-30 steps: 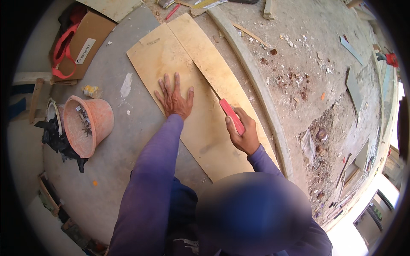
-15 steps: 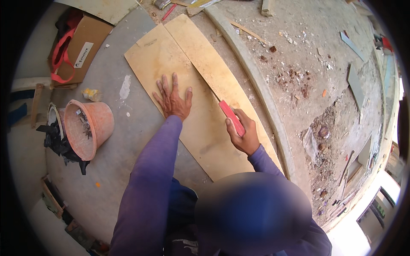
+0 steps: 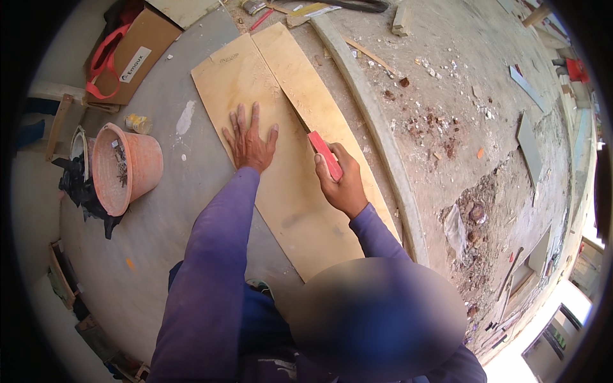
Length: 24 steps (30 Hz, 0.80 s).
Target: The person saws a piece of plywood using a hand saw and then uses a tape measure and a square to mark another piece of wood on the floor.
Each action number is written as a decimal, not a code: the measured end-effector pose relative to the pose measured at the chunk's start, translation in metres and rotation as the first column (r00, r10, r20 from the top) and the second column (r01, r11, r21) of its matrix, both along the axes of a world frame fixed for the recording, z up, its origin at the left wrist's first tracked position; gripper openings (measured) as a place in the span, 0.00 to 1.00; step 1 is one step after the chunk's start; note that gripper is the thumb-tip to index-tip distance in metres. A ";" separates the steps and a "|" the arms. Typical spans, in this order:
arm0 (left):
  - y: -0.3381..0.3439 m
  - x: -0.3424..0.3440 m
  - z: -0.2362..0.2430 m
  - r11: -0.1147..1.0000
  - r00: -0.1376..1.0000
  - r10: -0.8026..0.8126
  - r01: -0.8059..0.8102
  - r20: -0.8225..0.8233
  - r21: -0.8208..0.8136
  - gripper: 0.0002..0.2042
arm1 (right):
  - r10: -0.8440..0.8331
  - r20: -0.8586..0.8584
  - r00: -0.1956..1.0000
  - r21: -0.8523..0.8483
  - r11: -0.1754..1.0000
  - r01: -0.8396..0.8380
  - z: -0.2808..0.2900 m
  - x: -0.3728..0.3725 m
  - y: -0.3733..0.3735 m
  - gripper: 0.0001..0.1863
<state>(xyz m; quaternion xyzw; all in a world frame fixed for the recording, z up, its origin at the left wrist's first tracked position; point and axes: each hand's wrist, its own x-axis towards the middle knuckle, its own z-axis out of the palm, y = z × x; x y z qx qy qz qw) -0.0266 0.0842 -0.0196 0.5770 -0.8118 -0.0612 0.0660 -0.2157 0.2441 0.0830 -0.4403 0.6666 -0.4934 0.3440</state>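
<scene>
A long, pale plywood board (image 3: 303, 220) lies slantwise in front of me, with a dark cut line running along it from its far edge. My left hand (image 3: 251, 148) presses flat on the board left of the line, fingers spread. Wrapped round the red handle of a hand saw (image 3: 325, 156) is my right hand (image 3: 345, 182). The saw's thin dark blade sits in the cut, pointing away from me; its lower part is hidden by the board. A narrower strip (image 3: 319, 102) of the plywood shows to the right of the cut.
On the left stand an orange bucket (image 3: 149, 167), black plastic (image 3: 83, 191) and a cardboard box (image 3: 142, 60) with a red strap. A curved concrete kerb (image 3: 373, 112) runs right of the board. Beyond it, rubble (image 3: 444, 134) and a grey offcut (image 3: 529, 147) lie about.
My right hand has pushed the saw farther along the cut, away from me. My left hand stays flat on the board. The whole view has shifted slightly.
</scene>
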 end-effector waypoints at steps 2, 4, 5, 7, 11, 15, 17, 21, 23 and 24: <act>0.000 -0.002 0.000 1.000 1.000 0.006 -0.006 0.012 -0.016 0.39 | -0.011 0.009 1.000 -0.025 1.000 0.011 -0.005 0.005 0.001 0.15; 0.002 -0.003 -0.001 0.999 1.000 0.010 -0.009 0.012 -0.033 0.39 | -0.013 -0.004 1.000 -0.044 0.999 0.013 -0.009 0.009 0.001 0.16; 0.006 -0.005 -0.003 0.999 0.999 0.041 -0.041 -0.009 -0.015 0.39 | -0.010 -0.021 1.000 -0.053 0.999 0.009 -0.009 0.010 0.000 0.16; 0.012 -0.002 -0.005 0.994 0.993 0.108 -0.107 -0.047 0.007 0.40 | -0.005 -0.034 0.999 -0.064 0.998 0.003 -0.010 0.009 -0.003 0.16; 0.060 -0.020 -0.004 0.977 0.984 0.157 -0.142 -0.084 0.156 0.46 | -0.014 -0.086 0.996 -0.077 0.997 0.008 -0.017 0.004 -0.002 0.17; 0.079 -0.020 0.015 0.941 0.991 0.126 -0.106 -0.044 0.320 0.56 | 0.009 -0.101 0.995 -0.083 0.996 -0.017 -0.012 0.002 -0.001 0.16; 0.077 -0.015 0.021 0.930 0.993 0.110 -0.091 -0.034 0.357 0.60 | 0.010 -0.110 0.994 -0.096 0.995 -0.020 -0.012 0.005 -0.001 0.15; 0.080 -0.021 0.024 0.920 0.993 0.111 -0.091 -0.030 0.382 0.60 | -0.004 -0.189 0.982 -0.163 0.986 -0.027 -0.013 0.009 0.006 0.14; 0.081 -0.024 0.025 0.917 0.994 0.104 -0.084 -0.030 0.391 0.60 | 0.022 -0.161 0.987 -0.113 0.993 -0.041 -0.010 0.002 0.030 0.15; 0.083 -0.025 0.025 0.911 0.994 0.104 -0.084 -0.028 0.403 0.60 | 0.033 -0.142 0.989 -0.085 0.995 -0.045 -0.005 -0.002 0.050 0.15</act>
